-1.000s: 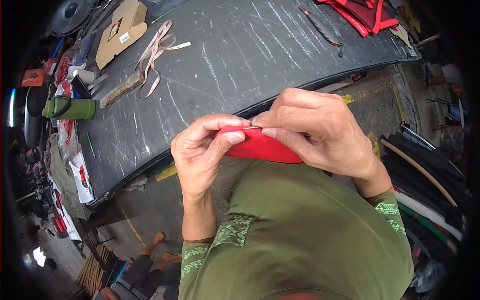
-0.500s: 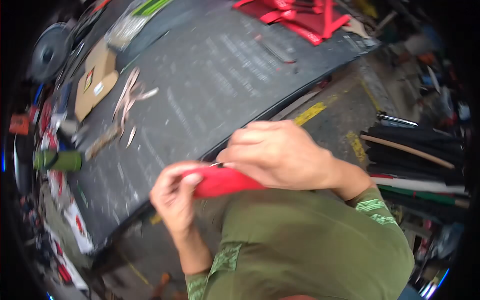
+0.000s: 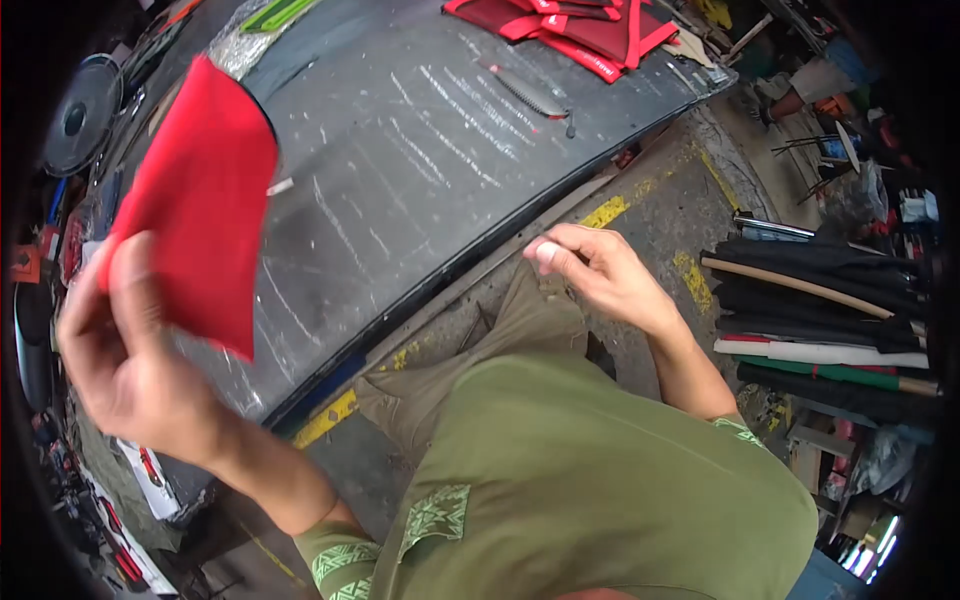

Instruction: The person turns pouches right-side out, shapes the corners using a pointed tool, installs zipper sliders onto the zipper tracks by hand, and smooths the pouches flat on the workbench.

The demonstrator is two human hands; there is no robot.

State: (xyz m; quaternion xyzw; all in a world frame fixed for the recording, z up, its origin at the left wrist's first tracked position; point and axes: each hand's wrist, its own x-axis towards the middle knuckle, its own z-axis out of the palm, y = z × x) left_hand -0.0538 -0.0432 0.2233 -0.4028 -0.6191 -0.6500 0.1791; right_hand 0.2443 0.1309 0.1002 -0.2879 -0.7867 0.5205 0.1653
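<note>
A flat red fabric piece (image 3: 205,190) with a dark edge is raised over the left part of the black table (image 3: 340,220). My left hand (image 3: 140,350) pinches its lower left edge between thumb and fingers. Near my body, beyond the table's front edge, my right hand (image 3: 600,268) is held with thumb and fingers pressed together. Whatever may be between those fingertips is too small to make out. The red piece hides part of the tabletop behind it.
Red mesh items (image 3: 590,35) lie at the table's far side, near a dark-handled tool (image 3: 525,93). A fan (image 3: 82,115) stands at the far left. Rolls of dark, white and green material (image 3: 820,300) are stacked at the right. Part of another person (image 3: 820,80) shows at upper right.
My left hand has moved left and up with the red piece, now away from my right hand. My right hand has let go of the piece. The view has turned.
</note>
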